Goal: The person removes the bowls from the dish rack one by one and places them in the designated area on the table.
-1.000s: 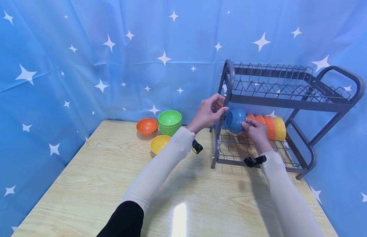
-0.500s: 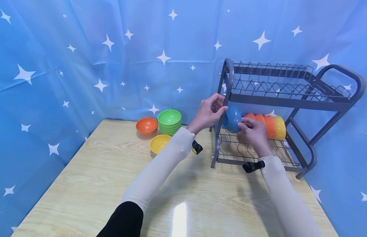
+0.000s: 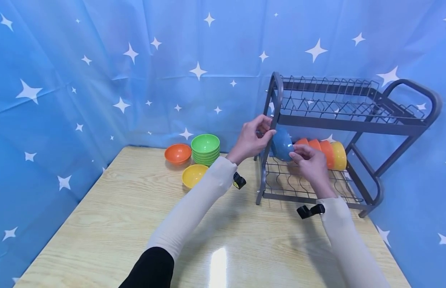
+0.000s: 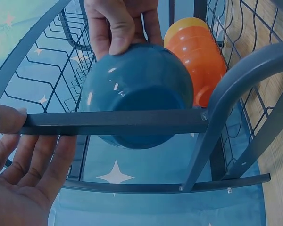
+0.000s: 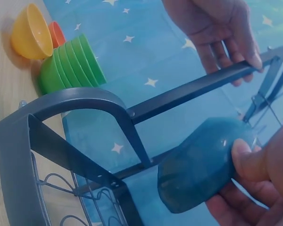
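My right hand [image 3: 311,164] pinches the rim of a blue bowl [image 3: 282,145] between thumb and fingers. The bowl is tipped on its side inside the left end of a dark grey two-tier dish rack [image 3: 338,123], above its lower shelf. In the left wrist view the bowl's rounded base [image 4: 141,99] faces the camera behind the rack's side bar [image 4: 118,122]. My left hand [image 3: 252,138] holds that bar, thumb on one side and fingers on the other. Nested orange bowls [image 3: 327,154] and a yellow bowl [image 3: 340,156] stand on edge along the lower shelf's back.
Left of the rack, on the wooden table [image 3: 118,224], are a stack of green bowls [image 3: 205,146], an orange bowl [image 3: 177,154] and a yellow bowl [image 3: 192,176]. The upper wire shelf [image 3: 324,100] overhangs the right hand's work. A blue star-patterned curtain [image 3: 100,60] hangs close behind.
My right hand has moved the blue bowl slightly left, toward the rack's side, and turned it so that it leans more. The left hand stays on the bar.
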### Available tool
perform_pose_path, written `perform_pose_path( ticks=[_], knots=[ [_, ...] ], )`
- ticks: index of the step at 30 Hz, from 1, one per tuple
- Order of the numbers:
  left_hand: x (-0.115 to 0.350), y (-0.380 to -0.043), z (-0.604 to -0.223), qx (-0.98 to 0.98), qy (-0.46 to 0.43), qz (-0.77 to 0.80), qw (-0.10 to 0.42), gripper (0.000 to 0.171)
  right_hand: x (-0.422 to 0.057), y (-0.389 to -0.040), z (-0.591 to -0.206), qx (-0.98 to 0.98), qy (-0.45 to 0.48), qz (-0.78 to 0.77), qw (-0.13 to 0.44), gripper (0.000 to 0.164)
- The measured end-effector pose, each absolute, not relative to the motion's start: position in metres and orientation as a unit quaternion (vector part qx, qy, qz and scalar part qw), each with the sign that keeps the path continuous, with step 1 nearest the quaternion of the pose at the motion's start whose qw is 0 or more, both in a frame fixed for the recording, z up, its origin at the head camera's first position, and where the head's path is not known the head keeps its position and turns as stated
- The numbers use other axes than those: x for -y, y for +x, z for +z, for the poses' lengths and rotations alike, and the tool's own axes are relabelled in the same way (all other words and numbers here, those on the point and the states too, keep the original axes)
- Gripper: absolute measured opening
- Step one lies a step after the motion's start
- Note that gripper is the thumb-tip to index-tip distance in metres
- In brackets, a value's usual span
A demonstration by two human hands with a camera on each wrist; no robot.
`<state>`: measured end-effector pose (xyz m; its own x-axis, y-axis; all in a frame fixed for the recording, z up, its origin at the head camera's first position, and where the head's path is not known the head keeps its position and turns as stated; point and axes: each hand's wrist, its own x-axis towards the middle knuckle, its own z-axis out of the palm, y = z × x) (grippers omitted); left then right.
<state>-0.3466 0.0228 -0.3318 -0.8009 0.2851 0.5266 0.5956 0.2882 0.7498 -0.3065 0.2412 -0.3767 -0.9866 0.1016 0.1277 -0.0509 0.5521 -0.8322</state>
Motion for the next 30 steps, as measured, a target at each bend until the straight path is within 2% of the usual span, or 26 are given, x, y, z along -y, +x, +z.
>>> perform_pose_path(
  ticks=[5,12,23,30],
  knots=[
    [-0.023,-0.347,-0.331,0.787,-0.282,-0.527,0.151,0.023,-0.245,-0.297,-0.374,0.884,0.005,0.457,0.094,0.044],
    [-0.024,-0.344,-0.333,0.783,-0.280,-0.534,0.153,0.021,-0.250,-0.284,-0.373,0.887,0.023,0.444,0.125,0.033],
    [-0.025,-0.343,-0.332,0.785,-0.277,-0.531,0.159,0.022,-0.256,-0.269,-0.364,0.894,0.033,0.420,0.153,0.029],
    [-0.024,-0.344,-0.334,0.783,-0.276,-0.536,0.153,0.025,-0.256,-0.260,-0.363,0.897,0.064,0.388,0.204,0.023]
  ],
)
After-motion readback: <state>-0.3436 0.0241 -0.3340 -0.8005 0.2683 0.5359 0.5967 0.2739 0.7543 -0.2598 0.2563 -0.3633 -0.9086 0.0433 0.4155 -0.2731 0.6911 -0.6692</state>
